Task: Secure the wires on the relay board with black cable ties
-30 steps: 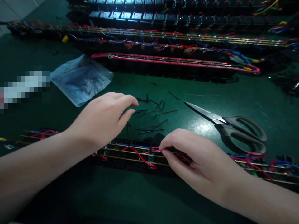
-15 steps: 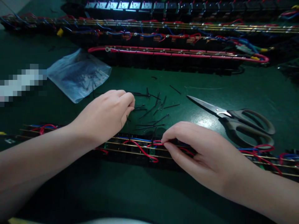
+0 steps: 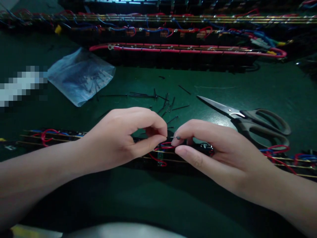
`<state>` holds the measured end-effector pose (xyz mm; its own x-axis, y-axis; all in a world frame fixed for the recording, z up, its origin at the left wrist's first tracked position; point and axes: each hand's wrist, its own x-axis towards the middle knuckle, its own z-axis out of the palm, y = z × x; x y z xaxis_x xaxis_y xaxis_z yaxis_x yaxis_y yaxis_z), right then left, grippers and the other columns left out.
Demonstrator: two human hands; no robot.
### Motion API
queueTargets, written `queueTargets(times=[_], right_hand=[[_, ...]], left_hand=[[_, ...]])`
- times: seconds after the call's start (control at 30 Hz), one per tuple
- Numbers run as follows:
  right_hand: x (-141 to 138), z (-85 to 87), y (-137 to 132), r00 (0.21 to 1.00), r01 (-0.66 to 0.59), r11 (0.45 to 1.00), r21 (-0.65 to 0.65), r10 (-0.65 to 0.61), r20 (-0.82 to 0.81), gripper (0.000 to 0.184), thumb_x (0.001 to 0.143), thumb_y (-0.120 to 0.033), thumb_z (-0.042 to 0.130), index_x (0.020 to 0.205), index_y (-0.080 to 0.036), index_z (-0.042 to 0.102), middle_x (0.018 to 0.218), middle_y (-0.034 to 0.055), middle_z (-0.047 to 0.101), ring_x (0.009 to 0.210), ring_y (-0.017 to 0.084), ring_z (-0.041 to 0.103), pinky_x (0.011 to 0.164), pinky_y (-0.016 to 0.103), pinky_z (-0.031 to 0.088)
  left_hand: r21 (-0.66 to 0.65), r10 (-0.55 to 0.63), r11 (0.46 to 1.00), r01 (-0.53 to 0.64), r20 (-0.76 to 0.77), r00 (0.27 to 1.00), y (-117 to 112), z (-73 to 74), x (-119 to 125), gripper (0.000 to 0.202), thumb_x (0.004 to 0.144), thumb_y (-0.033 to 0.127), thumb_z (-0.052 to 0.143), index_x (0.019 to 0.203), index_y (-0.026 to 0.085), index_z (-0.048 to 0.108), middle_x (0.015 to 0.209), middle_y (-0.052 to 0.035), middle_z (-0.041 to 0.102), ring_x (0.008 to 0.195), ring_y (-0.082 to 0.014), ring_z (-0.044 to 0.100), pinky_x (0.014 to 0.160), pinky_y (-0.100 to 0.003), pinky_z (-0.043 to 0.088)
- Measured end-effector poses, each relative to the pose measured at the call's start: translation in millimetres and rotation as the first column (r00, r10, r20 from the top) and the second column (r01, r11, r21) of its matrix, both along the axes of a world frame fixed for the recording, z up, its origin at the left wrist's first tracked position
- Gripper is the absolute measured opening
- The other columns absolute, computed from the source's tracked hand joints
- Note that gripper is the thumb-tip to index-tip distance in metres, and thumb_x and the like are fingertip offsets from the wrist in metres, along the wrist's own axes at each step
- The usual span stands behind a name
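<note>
Left hand [image 3: 131, 134] neared right hand [image 3: 215, 150]; tie [image 3: 175, 137] spans narrow gap.

Bare hands [image 3: 131, 132] [image 3: 218, 148], slim uncovered wrists [image 3: 83, 157], bare forearms [image 3: 47, 170], creased right thumb knuckle [image 3: 198, 160]

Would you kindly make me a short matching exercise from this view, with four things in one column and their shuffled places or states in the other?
Things:
1. Scissors
2. Plastic bag
3. Left hand
4. Right hand

Places or states:
A. See-through, left of most of the loose dark ties
B. Thumb and forefinger slightly parted, forefinger tip near the head of a thin tie
C. On the green table, tip pointing left
D. Thumb and fingertips pinched together on that thin tie

Right pairs: 1-C, 2-A, 3-D, 4-B
</note>
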<state>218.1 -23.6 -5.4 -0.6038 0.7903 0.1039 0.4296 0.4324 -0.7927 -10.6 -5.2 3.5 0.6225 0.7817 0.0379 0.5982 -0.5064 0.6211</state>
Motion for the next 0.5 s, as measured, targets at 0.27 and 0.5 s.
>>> queueTargets(times=[0.27,0.5], right_hand=[[-2.2,2.8,0.6,0.999,0.050,0.998,-0.029,-0.049,0.016,0.015,0.095,-0.020,0.057,0.085,-0.020,0.068,0.079,0.0005,0.069,0.072,0.011,0.063,0.063,0.021,0.048],[-1.1,4.2,0.5,0.992,0.126,0.990,-0.067,-0.126,0.010,0.014,0.093,-0.020,0.056,0.087,-0.021,0.069,0.079,-0.0008,0.069,0.071,0.011,0.063,0.062,0.022,0.047]], left_hand=[[0.031,-0.062,0.998,0.062,0.010,0.998,-0.5,0.0,-0.8,0.007,0.091,0.024,0.064,0.089,0.027,0.069,0.085,0.0056,0.071,0.075,-0.0099,0.064,0.074,-0.020,0.051],[-0.041,-0.024,0.999,0.023,-0.017,1.000,-3.5,2.8,1.1,0.010,0.090,0.027,0.065,0.096,0.030,0.072,0.087,0.0050,0.073,0.077,-0.0121,0.067,0.075,-0.023,0.053]])
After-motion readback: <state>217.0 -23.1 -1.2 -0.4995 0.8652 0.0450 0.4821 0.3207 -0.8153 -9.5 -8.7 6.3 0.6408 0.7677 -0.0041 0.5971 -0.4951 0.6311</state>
